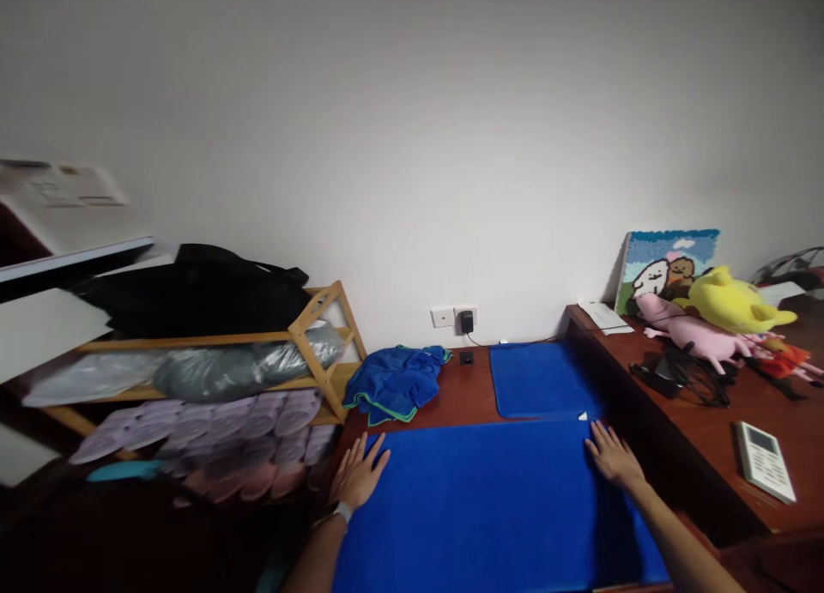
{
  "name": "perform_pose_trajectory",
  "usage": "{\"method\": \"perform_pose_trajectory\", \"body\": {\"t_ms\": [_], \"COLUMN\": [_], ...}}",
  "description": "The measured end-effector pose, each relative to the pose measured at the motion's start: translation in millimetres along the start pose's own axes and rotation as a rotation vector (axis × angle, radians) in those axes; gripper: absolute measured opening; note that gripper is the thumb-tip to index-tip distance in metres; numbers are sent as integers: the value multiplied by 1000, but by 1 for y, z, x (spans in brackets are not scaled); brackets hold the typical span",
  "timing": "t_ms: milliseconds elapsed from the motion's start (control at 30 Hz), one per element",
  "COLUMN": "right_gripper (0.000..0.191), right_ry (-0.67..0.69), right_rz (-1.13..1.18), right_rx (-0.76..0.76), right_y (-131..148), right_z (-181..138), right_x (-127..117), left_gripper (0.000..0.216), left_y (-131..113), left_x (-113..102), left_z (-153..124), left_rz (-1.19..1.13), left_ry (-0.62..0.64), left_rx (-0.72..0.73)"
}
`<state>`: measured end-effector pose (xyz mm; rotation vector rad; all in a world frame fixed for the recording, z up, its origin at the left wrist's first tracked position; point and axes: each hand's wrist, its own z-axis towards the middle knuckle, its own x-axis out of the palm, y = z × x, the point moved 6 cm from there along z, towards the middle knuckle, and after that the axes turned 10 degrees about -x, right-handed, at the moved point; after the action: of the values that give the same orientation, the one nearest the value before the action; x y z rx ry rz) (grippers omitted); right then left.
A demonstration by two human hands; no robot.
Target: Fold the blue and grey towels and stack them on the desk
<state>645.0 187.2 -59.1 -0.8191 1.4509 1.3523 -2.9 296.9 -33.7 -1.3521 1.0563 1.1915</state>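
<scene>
A large blue mat (489, 507) lies spread flat on the dark wooden surface in front of me. My left hand (358, 475) rests open on its far left corner, fingers stretched out flat. My right hand (611, 457) lies open on its far right corner, fingers spread. A smaller blue mat (541, 380) lies just behind it, near the wall. A crumpled blue cloth with green trim (394, 382) sits to the left of the smaller mat.
A wooden rack (322, 340) on the left holds a black bag (199, 297), grey bundles and rolled purple towels (245, 426). A raised wooden ledge (714, 438) on the right carries plush toys (721, 314), black cables, a white remote (764, 460) and a picture. A wall socket with a plug (466, 320) is behind.
</scene>
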Motion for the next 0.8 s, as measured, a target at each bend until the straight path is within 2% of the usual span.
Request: {"method": "perform_pose_trajectory", "body": {"t_ms": [67, 167, 267, 367, 433, 467, 533, 600, 667, 800], "right_gripper": [68, 73, 68, 68, 69, 69, 68, 68, 68, 69], "right_ry": [-28, -36, 31, 176, 240, 258, 270, 259, 219, 103], "right_rz": [-4, 20, 83, 199, 225, 225, 209, 168, 107, -34], "right_rx": [-51, -192, -365, -557, -622, -640, -642, -589, -490, -243], "right_y": [32, 112, 219, 319, 361, 371, 368, 333, 268, 96], "right_z": [-6, -30, -65, -96, -106, -109, -109, -108, -108, -114], "right_x": [-10, -3, 32, 74, 91, 96, 96, 87, 72, 40], "left_gripper": [63, 59, 56, 57, 59, 60, 61, 61, 62, 63], "left_y": [2, 9, 19, 27, 28, 28, 27, 26, 25, 27], "left_x": [-9, -13, -1, 10, 14, 15, 14, 13, 12, 16], "left_z": [-13, -50, -96, -131, -142, -145, -147, -146, -145, -141], "left_rz": [-8, -51, -71, -46, -27, -19, -6, 2, 4, 7], "left_ry": [-53, -116, -83, -65, -72, -84, -113, -135, -146, -125], "left_rx": [28, 152, 268, 289, 291, 295, 303, 308, 314, 296]}}
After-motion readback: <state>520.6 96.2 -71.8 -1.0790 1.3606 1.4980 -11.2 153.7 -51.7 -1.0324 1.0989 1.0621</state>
